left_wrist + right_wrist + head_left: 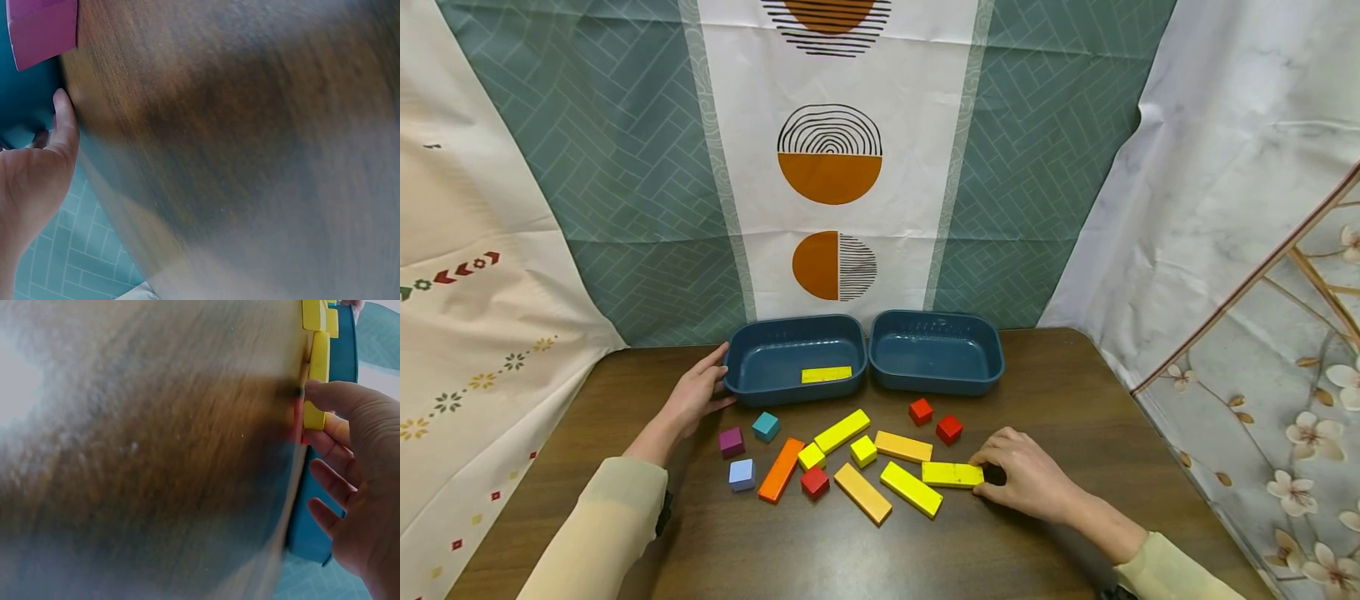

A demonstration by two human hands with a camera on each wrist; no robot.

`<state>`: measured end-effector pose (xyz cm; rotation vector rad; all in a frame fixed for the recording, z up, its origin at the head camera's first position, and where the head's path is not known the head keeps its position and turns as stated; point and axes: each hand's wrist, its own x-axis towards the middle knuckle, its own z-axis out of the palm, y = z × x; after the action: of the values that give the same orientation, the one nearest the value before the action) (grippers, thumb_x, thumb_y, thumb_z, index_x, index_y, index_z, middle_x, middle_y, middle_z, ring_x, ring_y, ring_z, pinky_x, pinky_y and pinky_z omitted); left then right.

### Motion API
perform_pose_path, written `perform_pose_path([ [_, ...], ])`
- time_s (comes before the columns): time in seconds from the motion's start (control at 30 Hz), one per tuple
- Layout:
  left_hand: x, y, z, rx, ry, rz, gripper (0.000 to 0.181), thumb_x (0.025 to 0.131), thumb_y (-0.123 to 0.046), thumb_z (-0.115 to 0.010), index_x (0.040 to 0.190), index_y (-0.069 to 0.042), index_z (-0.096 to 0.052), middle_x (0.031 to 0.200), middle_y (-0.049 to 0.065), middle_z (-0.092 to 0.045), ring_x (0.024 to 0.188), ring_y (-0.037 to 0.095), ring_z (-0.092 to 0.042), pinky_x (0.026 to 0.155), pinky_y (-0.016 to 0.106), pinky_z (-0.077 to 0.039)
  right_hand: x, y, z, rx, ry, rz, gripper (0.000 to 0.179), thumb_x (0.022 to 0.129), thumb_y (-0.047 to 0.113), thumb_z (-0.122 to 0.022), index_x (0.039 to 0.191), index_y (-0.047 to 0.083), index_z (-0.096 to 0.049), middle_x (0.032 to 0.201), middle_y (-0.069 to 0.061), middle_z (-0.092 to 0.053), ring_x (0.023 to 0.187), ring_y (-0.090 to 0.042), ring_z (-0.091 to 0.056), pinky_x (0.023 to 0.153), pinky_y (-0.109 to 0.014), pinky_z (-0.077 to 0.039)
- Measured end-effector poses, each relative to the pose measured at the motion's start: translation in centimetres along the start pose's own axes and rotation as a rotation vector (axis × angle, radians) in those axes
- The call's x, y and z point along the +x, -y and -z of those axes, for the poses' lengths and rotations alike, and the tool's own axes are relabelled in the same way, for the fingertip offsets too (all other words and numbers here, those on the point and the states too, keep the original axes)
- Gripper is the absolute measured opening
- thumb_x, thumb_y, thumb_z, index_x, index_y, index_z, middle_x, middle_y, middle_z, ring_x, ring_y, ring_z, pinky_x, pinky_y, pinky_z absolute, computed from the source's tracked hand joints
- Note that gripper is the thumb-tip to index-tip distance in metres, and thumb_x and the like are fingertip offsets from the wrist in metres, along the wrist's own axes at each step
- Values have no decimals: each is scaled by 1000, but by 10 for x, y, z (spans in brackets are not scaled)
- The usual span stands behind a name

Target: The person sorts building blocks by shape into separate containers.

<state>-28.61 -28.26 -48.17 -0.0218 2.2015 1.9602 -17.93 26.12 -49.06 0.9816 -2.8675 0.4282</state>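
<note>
My right hand (1024,477) pinches the right end of a yellow rectangular block (951,475) at the right of the scattered blocks. In the right wrist view, the thumb and a finger of that hand (369,469) lie on either side of the yellow block (317,381), the other fingers loosely bent. My left hand (694,392) rests against the left end of the left blue tray (797,400), fingers and thumb fairly straight along its outside. One yellow block (826,375) lies inside this tray. The left wrist view has the left hand (37,175) touching the tray, partly cut off.
A second blue tray (936,385) stands beside the first. Between the hands lie an orange block (781,471), light-orange blocks (862,494), other yellow blocks (912,489), red cubes (949,430), and teal (766,427), purple (732,442) and light-blue (742,475) cubes. Curtains border the table.
</note>
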Motion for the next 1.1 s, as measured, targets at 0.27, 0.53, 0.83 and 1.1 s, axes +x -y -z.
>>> perform_pose_path([
  [0.27, 1, 0, 1, -3, -6, 0, 57, 113, -24, -30, 166, -24, -9, 169, 18, -9, 143, 43, -37, 105, 55, -44, 0, 1, 7, 10, -2, -11, 28, 80, 34, -88, 104, 23, -77, 100, 18, -65, 101, -10, -53, 87, -41, -50],
  [0.53, 1, 0, 0, -8, 0, -9, 57, 113, -23, -30, 166, -24, -10, 169, 19, -8, 144, 45, -35, 106, 58, -42, 5, 1, 19, 7, -56, 1, 30, 79, 33, -88, 104, 23, -77, 101, 17, -66, 102, -10, -52, 88, -41, -49],
  [0.83, 2, 1, 1, 4, -4, 1, 57, 113, -23, -30, 166, -23, -10, 169, 18, -8, 144, 44, -35, 105, 56, -43, 14, 0, 34, 28, -116, -18, 31, 78, 31, -89, 107, 24, -77, 102, 16, -67, 103, -12, -52, 88, -41, -49],
  [1.1, 2, -1, -1, -43, 2, 13, 57, 112, -20, -27, 166, -24, -8, 169, 19, -6, 144, 46, -33, 108, 60, -38, 23, 0, 38, 17, -156, -2, 31, 79, 31, -88, 107, 23, -77, 102, 15, -67, 104, -12, -53, 88, -39, -50],
])
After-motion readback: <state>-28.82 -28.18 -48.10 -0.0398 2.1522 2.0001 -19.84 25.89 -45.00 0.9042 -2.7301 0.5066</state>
